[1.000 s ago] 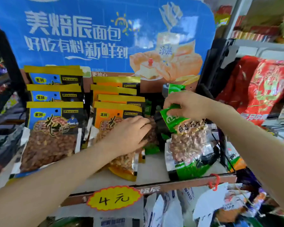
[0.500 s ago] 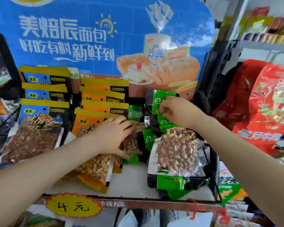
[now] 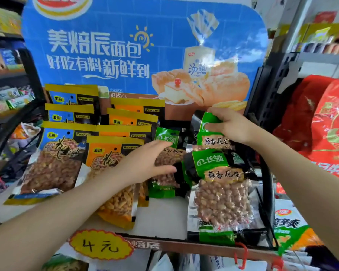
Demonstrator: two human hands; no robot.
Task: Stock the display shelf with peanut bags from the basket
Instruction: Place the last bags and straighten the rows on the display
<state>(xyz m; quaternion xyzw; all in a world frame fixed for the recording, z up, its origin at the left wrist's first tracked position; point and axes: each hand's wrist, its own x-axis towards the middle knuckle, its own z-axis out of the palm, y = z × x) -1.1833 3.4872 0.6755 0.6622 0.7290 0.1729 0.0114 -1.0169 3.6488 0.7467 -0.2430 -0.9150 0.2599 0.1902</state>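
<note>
my right hand pinches the top of a green peanut bag at the back right of the display shelf, behind another green bag lying in front. my left hand is open, fingers straight, resting on a middle green bag just beside the orange bags. blue bags sit at the left in rows, a yellow price tag on the front edge; no basket in view.

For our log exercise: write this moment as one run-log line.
left hand: rests on middle green bag | right hand: grips rear green bag | shelf: stocking ongoing
</note>
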